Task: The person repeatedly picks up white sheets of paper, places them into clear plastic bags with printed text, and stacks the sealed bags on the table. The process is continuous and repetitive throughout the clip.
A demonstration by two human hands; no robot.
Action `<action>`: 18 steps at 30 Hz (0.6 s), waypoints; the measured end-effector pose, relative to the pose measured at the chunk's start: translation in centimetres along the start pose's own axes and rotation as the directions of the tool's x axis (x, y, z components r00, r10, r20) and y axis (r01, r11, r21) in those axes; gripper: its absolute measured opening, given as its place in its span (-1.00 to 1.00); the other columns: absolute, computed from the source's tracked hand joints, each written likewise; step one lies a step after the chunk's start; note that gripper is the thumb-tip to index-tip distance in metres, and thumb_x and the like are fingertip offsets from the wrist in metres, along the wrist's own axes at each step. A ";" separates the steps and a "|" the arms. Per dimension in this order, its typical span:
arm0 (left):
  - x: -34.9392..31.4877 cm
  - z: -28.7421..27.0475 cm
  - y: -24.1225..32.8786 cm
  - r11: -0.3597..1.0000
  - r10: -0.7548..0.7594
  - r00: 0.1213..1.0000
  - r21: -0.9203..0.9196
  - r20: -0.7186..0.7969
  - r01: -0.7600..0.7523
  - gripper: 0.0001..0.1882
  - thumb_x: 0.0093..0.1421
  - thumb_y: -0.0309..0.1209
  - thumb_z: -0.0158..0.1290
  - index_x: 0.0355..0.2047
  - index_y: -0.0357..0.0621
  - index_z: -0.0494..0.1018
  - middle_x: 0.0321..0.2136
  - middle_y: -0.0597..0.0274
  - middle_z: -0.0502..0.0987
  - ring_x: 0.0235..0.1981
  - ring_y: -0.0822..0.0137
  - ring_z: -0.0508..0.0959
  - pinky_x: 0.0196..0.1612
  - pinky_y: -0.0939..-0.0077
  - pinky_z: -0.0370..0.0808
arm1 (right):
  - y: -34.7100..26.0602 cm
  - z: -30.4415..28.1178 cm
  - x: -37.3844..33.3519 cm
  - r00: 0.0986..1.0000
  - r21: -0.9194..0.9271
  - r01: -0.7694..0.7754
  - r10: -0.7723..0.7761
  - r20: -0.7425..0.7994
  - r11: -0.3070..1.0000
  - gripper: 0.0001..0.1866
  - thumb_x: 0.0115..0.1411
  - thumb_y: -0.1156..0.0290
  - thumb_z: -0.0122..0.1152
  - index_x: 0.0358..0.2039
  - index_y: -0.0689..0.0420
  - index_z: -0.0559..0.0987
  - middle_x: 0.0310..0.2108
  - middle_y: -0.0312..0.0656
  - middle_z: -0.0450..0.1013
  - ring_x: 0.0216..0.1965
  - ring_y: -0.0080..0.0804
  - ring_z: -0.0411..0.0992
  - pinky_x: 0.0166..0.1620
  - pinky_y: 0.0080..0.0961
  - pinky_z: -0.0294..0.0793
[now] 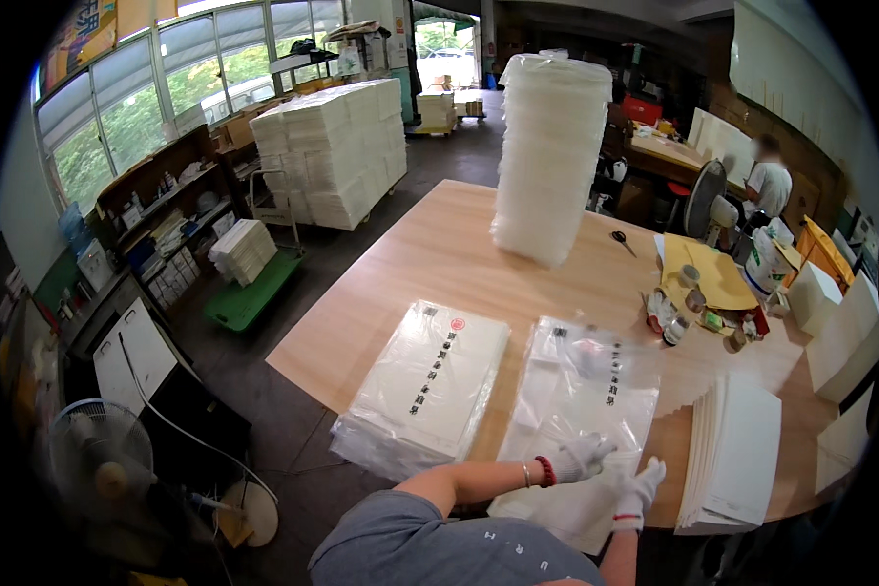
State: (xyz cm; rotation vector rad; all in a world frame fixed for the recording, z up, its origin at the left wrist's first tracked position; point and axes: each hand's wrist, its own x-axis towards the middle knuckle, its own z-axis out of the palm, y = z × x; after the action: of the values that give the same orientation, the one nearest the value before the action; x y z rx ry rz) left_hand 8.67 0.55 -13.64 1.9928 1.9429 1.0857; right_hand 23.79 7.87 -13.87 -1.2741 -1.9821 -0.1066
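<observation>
My left hand (pixel 580 458), in a white glove with a red bead bracelet and a bangle at the wrist, is closed on the clear plastic bag (pixel 586 391). Close to its right my right hand (pixel 639 490), gloved too, rests over the bag's near end with fingers apart. Inside or under the bag lies a pale sheet with dark characters; which one I cannot tell. The near part of a cream paper piece (pixel 566 523) shows below my hands, partly hidden by my arm. To the left sits a stack of bagged cream packets (pixel 438 376).
A tall stack of translucent plastic (pixel 552 156) stands at the table's far side. White folded sheets (pixel 732 454) are piled at right. Scissors (pixel 622 241), jars and a yellow envelope (pixel 708 273) lie beyond. A loaded pallet (pixel 332 151) and a fan (pixel 103 449) stand left.
</observation>
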 end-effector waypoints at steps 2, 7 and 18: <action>-2.5 2.2 -4.0 0.975 0.187 0.982 0.118 0.010 -0.186 -0.63 -0.06 -0.46 0.02 -0.16 -0.13 0.33 -0.31 0.02 0.41 -0.23 0.02 0.42 -0.18 0.20 0.39 | 5.2 9.4 -1.5 0.957 0.103 -0.164 0.133 0.257 0.981 -0.49 0.04 0.16 0.14 -0.01 0.01 0.27 -0.05 -0.04 0.35 -0.16 -0.10 0.42 -0.23 -0.15 0.42; -4.6 -0.3 -11.3 0.724 0.214 0.844 0.660 -0.491 0.200 -0.75 0.07 -0.43 -0.05 -0.19 -0.05 0.35 -0.25 0.23 0.40 -0.31 0.31 0.39 -0.21 0.41 0.39 | 4.6 7.3 2.7 0.645 -0.119 -0.227 0.241 0.726 0.967 -0.50 0.17 0.24 -0.05 0.13 -0.04 0.16 -0.34 0.04 0.47 -0.29 0.10 0.43 -0.25 -0.05 0.40; -12.6 -6.0 1.2 0.796 -0.579 0.803 -0.313 -0.143 0.518 -0.81 0.07 -0.62 -0.11 -0.28 -0.24 0.23 -0.48 0.22 0.25 -0.48 0.41 0.31 -0.38 0.46 0.33 | 3.5 -6.0 -2.6 0.472 0.190 0.070 -0.200 0.858 0.979 -0.24 0.14 0.17 -0.04 0.25 0.07 -0.14 -0.33 0.08 0.46 -0.40 0.08 0.44 -0.39 -0.08 0.40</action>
State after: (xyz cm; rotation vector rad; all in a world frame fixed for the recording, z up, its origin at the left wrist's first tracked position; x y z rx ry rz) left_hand 7.43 -13.41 -13.46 1.0801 2.1526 1.3507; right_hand 30.43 4.99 -12.43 -1.1690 -2.9007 0.7652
